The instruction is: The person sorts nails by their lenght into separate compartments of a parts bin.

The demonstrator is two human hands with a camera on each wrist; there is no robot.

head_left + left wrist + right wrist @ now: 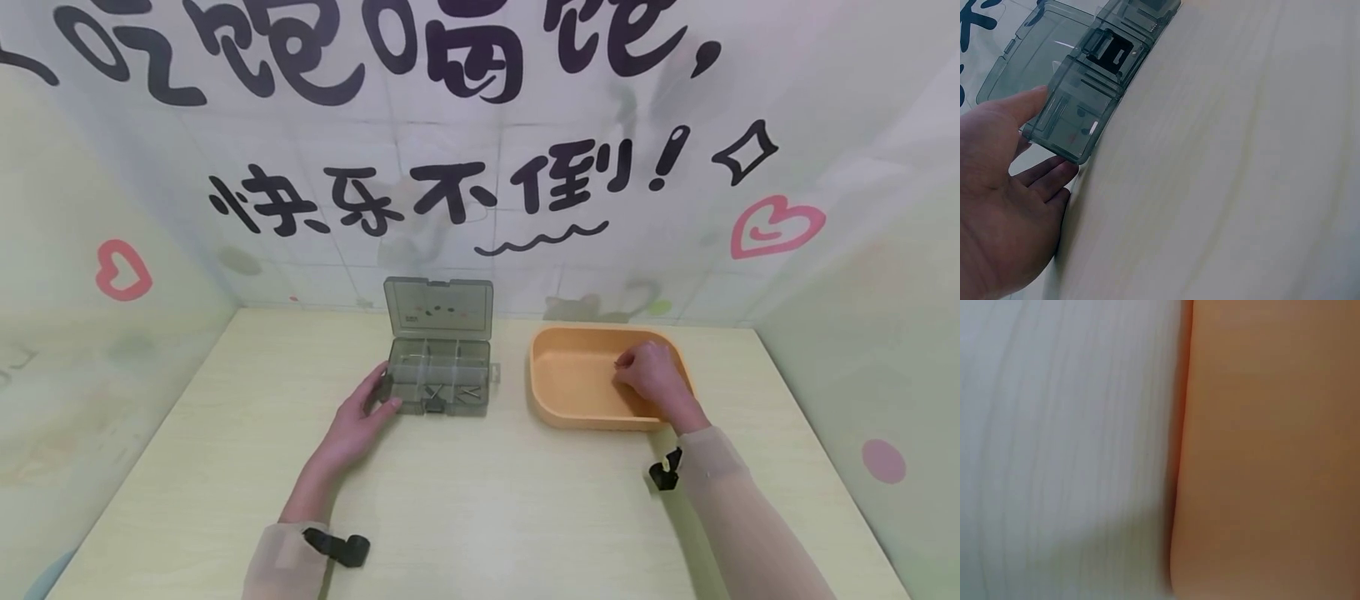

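A grey see-through compartment box (pixel 439 375) stands on the table with its lid (pixel 439 308) raised at the back. Several small metal pieces (pixel 468 392) lie in its front compartments. My left hand (pixel 362 421) grips the box's left end, thumb at the front corner and fingers round the side; the left wrist view shows the thumb against the clear plastic. Inside an orange tray (pixel 573 379), at its right side, my right hand (pixel 652 377) has its fingers curled with thumb and fingertips together. I cannot tell whether anything small is between them. The right wrist view leaves this hand out.
A pale wood-grain table (pixel 480 500) carries both containers, the box left of the tray with a gap between. Behind them rises a wall (pixel 337 283) with black writing, and side panels flank the table. Each wrist wears a small black camera (pixel 348 550).
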